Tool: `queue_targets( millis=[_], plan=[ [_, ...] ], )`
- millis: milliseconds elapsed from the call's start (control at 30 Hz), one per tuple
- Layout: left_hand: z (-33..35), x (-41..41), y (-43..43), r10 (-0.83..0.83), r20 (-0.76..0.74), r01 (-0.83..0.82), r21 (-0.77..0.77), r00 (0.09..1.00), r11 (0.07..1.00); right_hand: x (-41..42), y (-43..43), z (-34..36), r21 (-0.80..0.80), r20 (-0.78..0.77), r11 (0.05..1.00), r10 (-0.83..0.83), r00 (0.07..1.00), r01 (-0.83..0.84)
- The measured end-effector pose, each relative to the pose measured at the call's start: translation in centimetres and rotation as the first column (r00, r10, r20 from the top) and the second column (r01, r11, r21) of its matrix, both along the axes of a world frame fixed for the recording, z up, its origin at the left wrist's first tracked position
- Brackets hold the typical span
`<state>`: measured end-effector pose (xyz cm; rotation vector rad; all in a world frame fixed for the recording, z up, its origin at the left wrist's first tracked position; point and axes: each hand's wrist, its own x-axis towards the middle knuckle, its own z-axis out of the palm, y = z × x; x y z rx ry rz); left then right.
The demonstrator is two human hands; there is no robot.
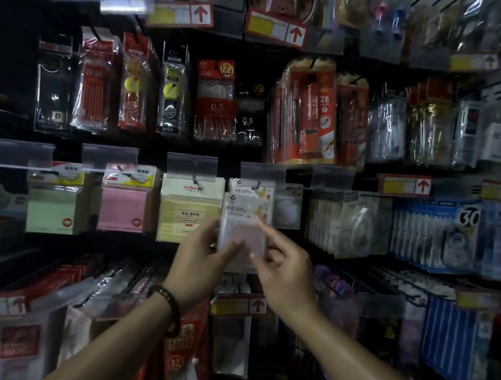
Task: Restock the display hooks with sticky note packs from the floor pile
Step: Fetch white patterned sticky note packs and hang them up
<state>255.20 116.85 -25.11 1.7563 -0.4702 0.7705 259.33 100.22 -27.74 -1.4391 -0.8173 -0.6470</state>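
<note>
Left hand (201,265): wore a bead bracelet (168,308); thumb and fingers pinched the lower left edge of the pink sticky note pack (243,232).
Right hand (284,267): at 3 o'clock of the pack, forefinger on its upper right face, thumb on the lower right.
Pack: just below its hook (256,185), overlapping a matching hung pack.
Neighbours at 9 o'clock: yellow pack (189,211), pink pack (124,204), green pack (53,203), each hung.
At 3 o'clock: correction tape packs (436,234).

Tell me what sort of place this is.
Most likely a stationery shop aisle: packaged pens hang on display hooks, sticky note packs fill the row below, and yellow price tags with red arrows sit above them.
</note>
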Motion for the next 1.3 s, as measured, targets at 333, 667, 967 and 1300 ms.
queue_targets(
  millis=[333,667,967,1300],
  plan=[
    [0.6,0.5,-1.5,0.204,0.138,-0.221,0.12,0.969,0.968,3.0,-1.2,2.1,0.022,0.126,0.967,-0.256,0.959,0.255],
    [0.7,1.9,-0.9,0.266,0.15,-0.305,0.397,0.952,0.866,4.8,-0.6,3.8,-0.086,0.12,0.929,-0.349,0.93,0.36],
    [0.4,1.8,-0.1,0.339,0.166,-0.377,0.47,0.926,0.798,4.5,0.4,4.8,-0.412,0.076,0.772,-0.501,0.862,0.485],
    [-0.9,-0.9,1.2,0.336,0.177,-0.379,0.466,0.925,0.799,3.7,1.5,4.8,-0.572,0.116,0.567,-0.659,0.743,0.592]
  ],
)
